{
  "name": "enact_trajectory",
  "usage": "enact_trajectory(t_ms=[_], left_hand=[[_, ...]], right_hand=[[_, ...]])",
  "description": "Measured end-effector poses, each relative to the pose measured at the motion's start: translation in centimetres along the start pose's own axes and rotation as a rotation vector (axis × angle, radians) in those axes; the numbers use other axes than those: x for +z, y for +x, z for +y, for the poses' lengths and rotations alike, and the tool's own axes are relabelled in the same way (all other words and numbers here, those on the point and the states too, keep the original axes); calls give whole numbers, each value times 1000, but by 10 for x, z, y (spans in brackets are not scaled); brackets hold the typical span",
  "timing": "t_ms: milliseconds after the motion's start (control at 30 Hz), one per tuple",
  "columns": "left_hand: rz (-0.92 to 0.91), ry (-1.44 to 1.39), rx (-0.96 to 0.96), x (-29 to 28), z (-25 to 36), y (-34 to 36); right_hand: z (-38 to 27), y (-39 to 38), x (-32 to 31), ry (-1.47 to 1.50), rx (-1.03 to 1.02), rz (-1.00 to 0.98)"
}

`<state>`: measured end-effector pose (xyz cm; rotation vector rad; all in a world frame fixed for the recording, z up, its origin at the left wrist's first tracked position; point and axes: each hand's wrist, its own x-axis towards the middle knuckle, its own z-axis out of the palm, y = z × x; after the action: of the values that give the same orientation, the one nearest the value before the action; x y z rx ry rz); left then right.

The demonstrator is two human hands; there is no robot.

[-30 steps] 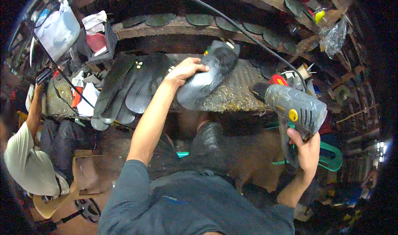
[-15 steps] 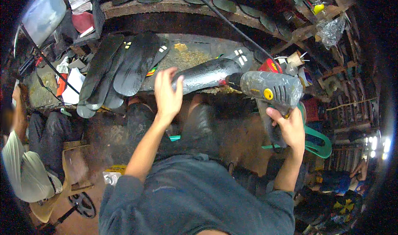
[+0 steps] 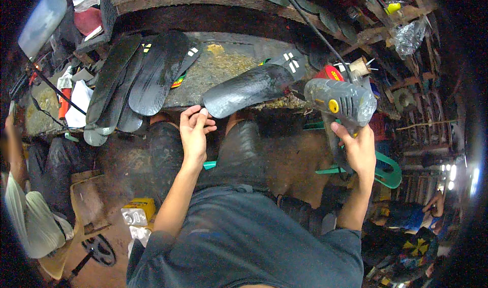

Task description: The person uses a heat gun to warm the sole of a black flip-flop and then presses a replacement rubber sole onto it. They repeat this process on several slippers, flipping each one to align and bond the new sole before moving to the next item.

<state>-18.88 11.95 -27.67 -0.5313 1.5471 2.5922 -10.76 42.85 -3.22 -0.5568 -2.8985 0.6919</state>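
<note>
My right hand (image 3: 359, 148) grips the handle of a grey heat gun (image 3: 339, 101), whose nozzle faces the right end of a glossy black sole-shaped piece (image 3: 244, 91). That piece lies slanting along the front edge of the workbench (image 3: 223, 64). My left hand (image 3: 194, 135) is at its near left corner, fingers loosely bent and apart; whether the fingertips touch the edge is hard to tell. Behind the piece's right end lies a darker flat piece with white marks (image 3: 292, 62). More long black sole-shaped pieces (image 3: 157, 74) overlap on the left of the bench.
A dark cable (image 3: 310, 21) slants down behind the heat gun. Right of my knees is a green plastic seat (image 3: 389, 171). A yellow box (image 3: 140, 210) sits low at the left. Another person (image 3: 35, 217) sits at far left; others are at lower right.
My left hand has come down from above the black piece to its near left corner, its fingers bending. The heat gun has shifted slightly right. The view has shifted a little.
</note>
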Motion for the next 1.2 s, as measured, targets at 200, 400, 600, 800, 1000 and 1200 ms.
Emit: enact_trajectory(t_ms=[200, 400, 600, 800, 1000, 1200], left_hand=[[-113, 46, 41, -1, -1, 6], [-113, 69, 70, -1, 3, 4], [-166, -30, 13, -5, 7, 2], [-183, -64, -28, -8, 13, -3], [-207, -69, -34, -8, 14, -5], [-206, -91, -31, -11, 12, -7]], right_hand=[[2, 20, 6, 33, -3, 15], [0, 35, 19, 104, 2, 5], [-11, 38, 28, 250, -37, -69], [-31, 30, 30, 303, -28, -137], [-43, 18, 36, 392, -50, -219], [-52, 6, 38, 387, -78, -304]])
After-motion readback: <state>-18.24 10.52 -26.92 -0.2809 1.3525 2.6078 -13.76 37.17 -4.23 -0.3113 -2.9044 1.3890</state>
